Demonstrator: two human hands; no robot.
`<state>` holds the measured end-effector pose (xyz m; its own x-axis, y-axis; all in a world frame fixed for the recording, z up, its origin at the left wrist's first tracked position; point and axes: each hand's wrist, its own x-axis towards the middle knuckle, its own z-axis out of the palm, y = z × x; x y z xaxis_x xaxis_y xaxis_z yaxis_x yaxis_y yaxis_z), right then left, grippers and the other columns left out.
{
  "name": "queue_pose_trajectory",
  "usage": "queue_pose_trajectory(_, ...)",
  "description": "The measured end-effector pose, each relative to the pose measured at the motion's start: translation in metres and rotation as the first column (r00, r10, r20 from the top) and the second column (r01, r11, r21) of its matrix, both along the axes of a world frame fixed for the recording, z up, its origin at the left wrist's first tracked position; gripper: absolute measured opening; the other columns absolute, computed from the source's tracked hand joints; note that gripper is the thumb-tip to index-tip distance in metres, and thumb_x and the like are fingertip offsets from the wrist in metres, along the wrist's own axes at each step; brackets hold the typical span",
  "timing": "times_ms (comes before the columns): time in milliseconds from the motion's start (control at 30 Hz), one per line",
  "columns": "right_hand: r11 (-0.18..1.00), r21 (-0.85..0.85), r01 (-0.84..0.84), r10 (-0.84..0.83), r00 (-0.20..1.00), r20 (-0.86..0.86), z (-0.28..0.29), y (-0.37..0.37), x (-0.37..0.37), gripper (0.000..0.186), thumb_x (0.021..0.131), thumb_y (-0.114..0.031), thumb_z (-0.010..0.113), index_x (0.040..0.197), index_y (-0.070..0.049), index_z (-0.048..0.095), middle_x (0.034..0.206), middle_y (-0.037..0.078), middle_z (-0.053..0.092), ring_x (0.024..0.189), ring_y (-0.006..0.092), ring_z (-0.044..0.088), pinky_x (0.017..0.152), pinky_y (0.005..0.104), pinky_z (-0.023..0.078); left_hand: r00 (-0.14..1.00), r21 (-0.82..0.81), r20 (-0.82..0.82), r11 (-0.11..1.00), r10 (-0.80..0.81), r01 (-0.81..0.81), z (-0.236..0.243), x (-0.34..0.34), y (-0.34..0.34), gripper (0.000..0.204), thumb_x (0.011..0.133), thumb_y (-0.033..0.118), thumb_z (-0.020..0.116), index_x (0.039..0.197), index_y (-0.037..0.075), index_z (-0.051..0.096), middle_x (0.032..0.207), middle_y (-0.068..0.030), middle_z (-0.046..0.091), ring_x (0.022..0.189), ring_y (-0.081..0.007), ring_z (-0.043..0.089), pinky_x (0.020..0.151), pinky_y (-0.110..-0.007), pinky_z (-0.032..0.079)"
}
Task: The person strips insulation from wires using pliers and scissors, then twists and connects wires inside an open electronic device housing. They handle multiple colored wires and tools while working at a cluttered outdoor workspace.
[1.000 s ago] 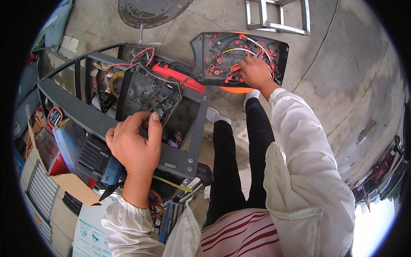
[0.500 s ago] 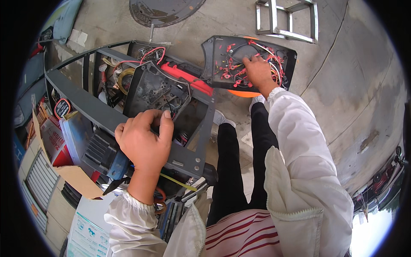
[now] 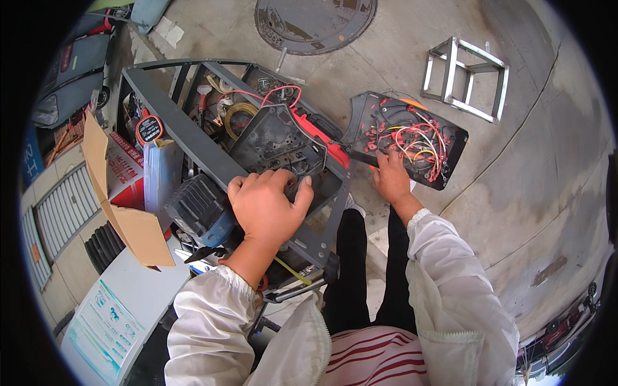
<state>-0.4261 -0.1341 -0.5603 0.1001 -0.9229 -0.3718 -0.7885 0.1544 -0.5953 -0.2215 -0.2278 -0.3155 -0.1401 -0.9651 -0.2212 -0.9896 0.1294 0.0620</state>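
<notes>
My left hand point(image 3: 270, 202) hovers over or rests on the near side of a dark metal frame point(image 3: 187, 138), its fingers bent and thumb held apart; nothing shows in it. Beyond its fingers is a grey tray point(image 3: 254, 145) with small metal parts. To the right, a shallow black tray point(image 3: 456, 151) holds a loose bundle of red, white and yellow wires point(image 3: 418, 145) and several small red connectors point(image 3: 380, 128). The fingers of my right hand point(image 3: 391, 177) reach over that tray's near edge, slightly apart, and no held thing is visible. Its fingertips are partly hidden.
A red bar point(image 3: 322, 138) lies along the frame, near a coil of yellow wire point(image 3: 239, 121). A black finned unit point(image 3: 196, 202) and an opened cardboard box point(image 3: 138, 235) stand at left. A metal stool frame point(image 3: 463, 103) and a manhole cover point(image 3: 315, 26) lie beyond.
The view has shifted, so the surroundings appear farther right and lower. My right hand has drawn back from the wires to the black tray's near edge. My left hand remains by the frame.
</notes>
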Motion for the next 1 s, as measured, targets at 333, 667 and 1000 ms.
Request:
queue_pose_trajectory(333,0.966,0.201,-0.162,0.152,0.986,0.065,0.021,0.034,-0.021,0.035,0.082,-0.015,0.065,0.115,-0.003,0.055,0.118,0.018,0.05,0.105,0.0378,0.056,0.087,0.0459,0.051,0.999,0.001,-0.007,0.999,0.048,-0.048,0.002,0.002,0.001,0.029,0.076,0.04,0.068,0.068,0.011,0.069,0.069,-0.005,0.066,0.069,-0.0247,0.059,0.081,-0.039,0.038)
queue_pose_trajectory(667,0.914,0.343,-0.219,0.242,0.97,-0.025,0.005,0.028,-0.047,0.026,0.084,-0.017,0.063,0.104,-0.001,0.058,0.11,0.018,0.057,0.103,0.0362,0.059,0.085,0.0459,0.052,1.0,-0.049,-0.007,0.998,0.03,-0.03,0.002,0.002,0.0,0.023,0.076,0.033,0.07,0.067,0.012,0.068,0.064,-0.0007,0.064,0.065,-0.0215,0.058,0.078,-0.038,0.038)
queue_pose_trajectory(1000,0.853,0.486,-0.191,0.238,0.971,-0.037,0.002,0.046,-0.059,0.027,0.087,-0.021,0.059,0.108,-0.004,0.059,0.112,0.02,0.061,0.103,0.0371,0.062,0.088,0.0476,0.051,0.997,-0.055,-0.044,0.997,0.057,-0.059,0.002,0.002,0.001,0.024,0.076,0.034,0.069,0.067,0.011,0.068,0.067,-0.0022,0.066,0.068,-0.0227,0.06,0.079,-0.039,0.039)
